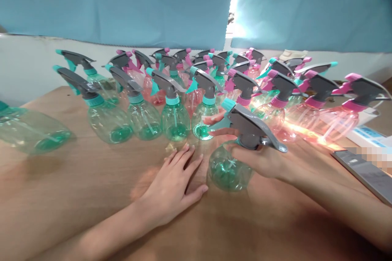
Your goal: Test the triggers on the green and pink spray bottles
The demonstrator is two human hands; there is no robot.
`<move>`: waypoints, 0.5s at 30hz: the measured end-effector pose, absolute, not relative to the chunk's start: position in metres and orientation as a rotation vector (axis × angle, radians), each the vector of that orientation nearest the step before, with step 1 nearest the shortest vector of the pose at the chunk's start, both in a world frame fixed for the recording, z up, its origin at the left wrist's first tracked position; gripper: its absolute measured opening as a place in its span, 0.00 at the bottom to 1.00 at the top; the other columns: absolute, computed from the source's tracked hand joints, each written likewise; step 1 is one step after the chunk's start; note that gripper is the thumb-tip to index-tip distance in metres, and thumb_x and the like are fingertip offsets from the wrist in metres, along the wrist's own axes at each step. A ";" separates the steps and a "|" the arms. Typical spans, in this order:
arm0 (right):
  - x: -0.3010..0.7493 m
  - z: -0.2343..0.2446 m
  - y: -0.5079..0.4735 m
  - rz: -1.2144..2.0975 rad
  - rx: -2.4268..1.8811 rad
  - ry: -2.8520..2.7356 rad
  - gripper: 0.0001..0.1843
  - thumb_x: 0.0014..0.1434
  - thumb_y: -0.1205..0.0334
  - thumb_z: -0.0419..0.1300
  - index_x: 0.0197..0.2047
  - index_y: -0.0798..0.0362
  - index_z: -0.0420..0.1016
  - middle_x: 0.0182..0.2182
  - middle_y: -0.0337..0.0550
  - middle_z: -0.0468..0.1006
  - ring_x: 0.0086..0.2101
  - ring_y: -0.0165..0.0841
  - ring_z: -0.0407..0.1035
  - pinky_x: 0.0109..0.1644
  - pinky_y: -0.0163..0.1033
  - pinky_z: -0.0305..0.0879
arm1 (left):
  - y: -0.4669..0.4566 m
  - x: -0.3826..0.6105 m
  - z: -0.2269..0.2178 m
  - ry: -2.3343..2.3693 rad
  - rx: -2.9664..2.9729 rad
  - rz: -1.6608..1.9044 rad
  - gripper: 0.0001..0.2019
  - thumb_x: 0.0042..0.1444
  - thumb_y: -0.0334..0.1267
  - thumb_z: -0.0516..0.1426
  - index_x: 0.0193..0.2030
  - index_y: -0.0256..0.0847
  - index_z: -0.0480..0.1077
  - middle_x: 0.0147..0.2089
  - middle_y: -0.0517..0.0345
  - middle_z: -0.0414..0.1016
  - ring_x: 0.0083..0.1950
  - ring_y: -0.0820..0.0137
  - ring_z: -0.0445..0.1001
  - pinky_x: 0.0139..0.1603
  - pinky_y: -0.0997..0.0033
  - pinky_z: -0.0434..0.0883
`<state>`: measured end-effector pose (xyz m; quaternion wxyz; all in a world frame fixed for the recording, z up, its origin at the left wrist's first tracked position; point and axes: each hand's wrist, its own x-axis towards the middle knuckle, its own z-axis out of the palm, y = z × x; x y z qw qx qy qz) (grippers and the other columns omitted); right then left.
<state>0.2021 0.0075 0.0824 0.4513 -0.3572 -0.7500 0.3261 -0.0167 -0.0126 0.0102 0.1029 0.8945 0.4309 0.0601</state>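
My right hand (265, 160) is closed round the neck of a clear green spray bottle (228, 173) with a grey and turquoise trigger head. Its index finger reaches across near the turquoise trigger. The bottle stands slightly tilted just above or on the wooden table (104, 195); I cannot tell which. Beside it, my left hand (173, 181) lies flat on the tabletop, fingers spread and holding nothing. Right behind both hands are more green spray bottles (175, 124), standing in a row.
Several rows of green and pink spray bottles (309, 112) fill the back of the table. One green bottle (30, 130) stands apart at the far left. A dark flat device (364, 173) lies at the right edge. Blue curtains (122, 8) hang behind.
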 end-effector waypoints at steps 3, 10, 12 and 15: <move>0.202 0.083 0.007 0.817 -0.865 -1.851 0.25 0.47 0.69 0.52 0.48 0.41 0.74 0.29 0.37 0.77 0.27 0.33 0.74 0.32 0.39 0.76 | -0.013 -0.016 0.011 1.278 2.647 0.161 0.32 0.65 0.57 0.51 0.68 0.37 0.59 0.72 0.39 0.53 0.72 0.47 0.50 0.65 0.40 0.57; 0.203 0.082 0.010 0.861 -0.864 -1.831 0.20 0.48 0.70 0.54 0.42 0.41 0.74 0.25 0.36 0.73 0.29 0.34 0.73 0.36 0.41 0.75 | -0.013 -0.016 0.011 1.271 2.679 0.154 0.33 0.66 0.57 0.50 0.69 0.36 0.59 0.72 0.39 0.53 0.72 0.48 0.49 0.66 0.43 0.56; 0.203 0.082 0.010 0.862 -0.865 -1.826 0.17 0.48 0.69 0.54 0.40 0.42 0.73 0.24 0.36 0.72 0.27 0.34 0.71 0.34 0.40 0.73 | -0.013 -0.016 0.011 1.274 2.673 0.152 0.33 0.65 0.57 0.50 0.68 0.36 0.59 0.72 0.39 0.53 0.72 0.48 0.49 0.67 0.43 0.55; 0.203 0.084 0.008 0.893 -0.890 -1.807 0.12 0.46 0.69 0.54 0.34 0.44 0.70 0.23 0.34 0.69 0.22 0.30 0.64 0.30 0.39 0.69 | -0.012 -0.016 0.010 1.280 2.678 0.150 0.33 0.65 0.57 0.51 0.69 0.36 0.59 0.72 0.40 0.53 0.72 0.48 0.50 0.67 0.43 0.55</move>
